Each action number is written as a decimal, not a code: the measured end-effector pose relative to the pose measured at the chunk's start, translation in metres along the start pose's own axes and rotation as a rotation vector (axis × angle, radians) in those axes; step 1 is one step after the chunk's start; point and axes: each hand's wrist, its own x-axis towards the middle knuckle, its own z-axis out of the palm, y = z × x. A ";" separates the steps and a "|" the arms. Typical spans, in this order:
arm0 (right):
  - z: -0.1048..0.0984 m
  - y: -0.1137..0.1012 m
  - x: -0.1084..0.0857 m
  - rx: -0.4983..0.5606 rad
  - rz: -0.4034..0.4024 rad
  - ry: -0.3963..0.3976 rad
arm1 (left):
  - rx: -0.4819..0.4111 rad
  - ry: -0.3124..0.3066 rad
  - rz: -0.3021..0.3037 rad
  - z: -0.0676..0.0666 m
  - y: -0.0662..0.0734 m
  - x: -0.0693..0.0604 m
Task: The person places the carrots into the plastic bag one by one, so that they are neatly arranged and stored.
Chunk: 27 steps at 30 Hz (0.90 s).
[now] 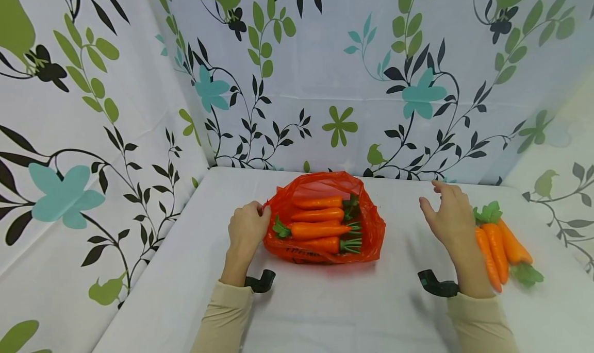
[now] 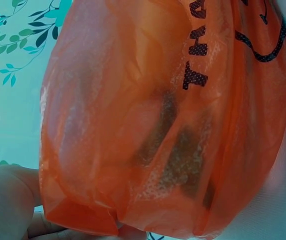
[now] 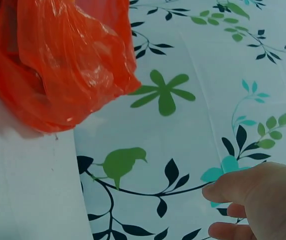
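Note:
A red plastic bag [image 1: 376, 229] lies on the white table with its mouth open. Several orange carrots [image 1: 320, 231] with green tops rest inside it. My left hand [image 1: 247, 227] pinches the bag's left rim between thumb and fingers; in the left wrist view the bag [image 2: 108, 125] fills most of the picture, with black print on its side. To the right of the bag, my right hand [image 1: 449, 214] hovers with fingers loosely bent and nothing in them. In the right wrist view the same hand [image 3: 268, 200] is apart from the bag [image 3: 73, 65].
Beyond the right forearm lie 3 more carrots [image 1: 496, 245] with green leaves, partly behind the arm. A white curtain [image 1: 306, 100] printed with leaves, birds and flowers hangs behind and at both sides of the white table [image 1: 334, 312].

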 end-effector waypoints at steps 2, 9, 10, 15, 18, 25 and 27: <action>-0.001 0.004 0.001 -0.004 0.020 0.011 | 0.001 -0.002 0.000 0.000 0.000 0.000; -0.005 0.013 0.003 -0.038 0.104 0.006 | -0.001 -0.005 -0.005 0.000 0.000 0.000; -0.005 0.015 0.004 -0.040 0.111 0.008 | -0.001 -0.005 -0.006 0.000 0.000 0.000; -0.005 0.023 0.004 -0.049 0.144 0.012 | 0.002 -0.003 -0.006 0.001 0.000 0.001; -0.005 0.030 0.005 -0.061 0.170 -0.004 | 0.002 -0.003 -0.004 0.001 0.000 0.001; -0.004 0.044 0.007 -0.087 0.217 -0.033 | -0.001 -0.003 -0.001 0.001 -0.002 0.001; -0.004 0.047 0.006 -0.093 0.227 -0.041 | -0.001 -0.004 -0.005 0.002 -0.002 0.001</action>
